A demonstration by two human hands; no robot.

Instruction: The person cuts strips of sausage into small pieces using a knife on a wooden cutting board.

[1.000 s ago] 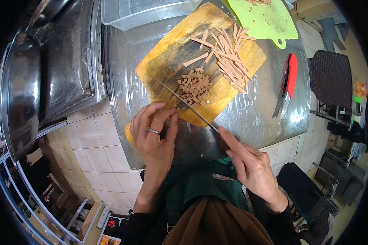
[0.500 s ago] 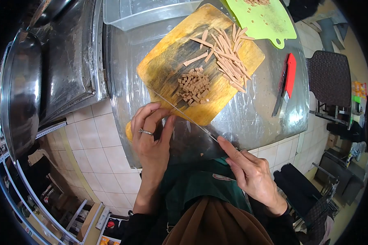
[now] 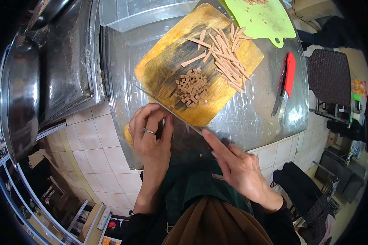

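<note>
A thin knife (image 3: 180, 116) lies slantwise along the near edge of the wooden cutting board (image 3: 163, 53). My right hand (image 3: 241, 171) is closed on its handle, index finger stretched forward along it. My left hand (image 3: 151, 139), with a ring, is bent at the board's near corner, fingertips against the blade; what lies under the fingers, if anything, is hidden. On the board sit a pile of small brown cubes (image 3: 192, 87) and, farther right, a heap of brown strips (image 3: 229, 57).
A green cutting board (image 3: 270, 20) with brown crumbs lies at the back right. A red-handled knife (image 3: 289, 75) rests on the metal table (image 3: 241, 118). A clear plastic tub (image 3: 151, 16) stands behind the board. A dark chair (image 3: 329, 75) is at the right.
The knife and my right hand have moved left, and the blade has shifted from over the board to its near edge. My left hand has stayed nearly in place.
</note>
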